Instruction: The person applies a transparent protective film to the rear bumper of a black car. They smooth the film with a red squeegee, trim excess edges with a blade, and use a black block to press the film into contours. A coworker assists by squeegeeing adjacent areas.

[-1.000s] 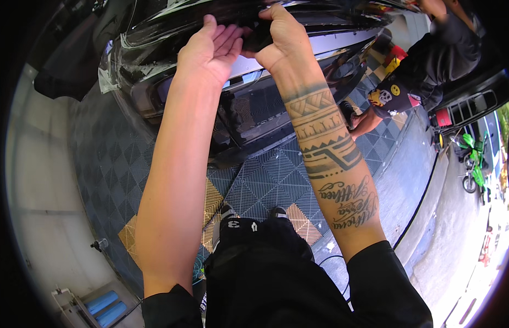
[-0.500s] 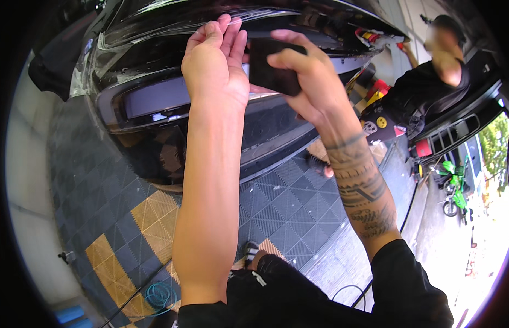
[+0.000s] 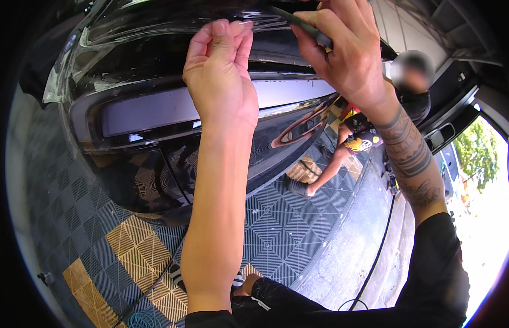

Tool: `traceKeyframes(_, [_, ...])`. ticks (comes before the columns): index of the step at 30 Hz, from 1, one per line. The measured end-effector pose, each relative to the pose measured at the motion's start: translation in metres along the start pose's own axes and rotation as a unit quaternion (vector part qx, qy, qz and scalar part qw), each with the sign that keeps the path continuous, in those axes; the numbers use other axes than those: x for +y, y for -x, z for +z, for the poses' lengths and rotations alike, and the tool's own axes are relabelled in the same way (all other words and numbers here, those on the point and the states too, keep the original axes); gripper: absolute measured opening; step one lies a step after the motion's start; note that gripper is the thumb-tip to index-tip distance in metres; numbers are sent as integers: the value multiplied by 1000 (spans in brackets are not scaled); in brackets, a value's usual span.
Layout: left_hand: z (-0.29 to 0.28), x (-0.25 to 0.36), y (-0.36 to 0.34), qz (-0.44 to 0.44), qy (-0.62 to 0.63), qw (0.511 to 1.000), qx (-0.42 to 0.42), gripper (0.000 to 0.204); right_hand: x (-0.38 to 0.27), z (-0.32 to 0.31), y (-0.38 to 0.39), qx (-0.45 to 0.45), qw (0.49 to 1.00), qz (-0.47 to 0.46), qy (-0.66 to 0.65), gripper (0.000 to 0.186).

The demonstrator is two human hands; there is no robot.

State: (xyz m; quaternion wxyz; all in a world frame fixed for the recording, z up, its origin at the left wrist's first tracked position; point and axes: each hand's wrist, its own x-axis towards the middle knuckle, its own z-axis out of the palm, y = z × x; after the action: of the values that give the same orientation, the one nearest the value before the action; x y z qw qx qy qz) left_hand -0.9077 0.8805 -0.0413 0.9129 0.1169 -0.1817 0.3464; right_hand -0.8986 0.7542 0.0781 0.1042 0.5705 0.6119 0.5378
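The rear of a black car [image 3: 221,169] fills the upper middle, with wrinkled clear film [image 3: 109,41] spread over its upper panel. At the panel's lower edge my left hand [image 3: 219,76] is closed, palm up, its thumb and fingertips pinching the film's edge. To its right, my right hand [image 3: 350,52] grips a flat dark squeegee [image 3: 306,26], seen nearly edge-on. The squeegee's tip points left toward the film; whether it touches the panel I cannot tell.
A co-worker [image 3: 416,101] in dark clothes is beyond my right arm, beside the car. Black and tan floor tiles [image 3: 287,218] lie below, crossed by a dark cable [image 3: 377,249]. A coiled blue hose [image 3: 144,320] rests at the lower left.
My right hand has risen and moved right, and the squeegee has turned from flat-on to edge-on. My left hand keeps its pinch. The view has shifted, and the co-worker's leg now shows.
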Motion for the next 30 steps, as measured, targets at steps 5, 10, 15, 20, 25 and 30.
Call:
traceKeyframes(5, [5,10,2,-37,5,999,20,17,-11,10,9,14,999,5,42,29])
traceKeyframes(10, [22,16,7,-48,37,992,114,19,-15,15,-1,10,996,-18,88,23])
traceKeyframes(15, [23,25,0,-21,54,983,175,17,-24,7,-5,-35,998,46,26,22])
traceKeyframes(20, [8,21,-5,-21,123,988,96,11,-24,7,-5,-48,997,31,44,24])
traceKeyframes(25, [-7,17,-8,-15,139,990,-4,9,-27,3,-8,-60,996,44,49,28])
traceKeyframes(30, [-3,26,-5,-48,97,994,26,12,-22,-14,-23,-90,993,53,-46,37])
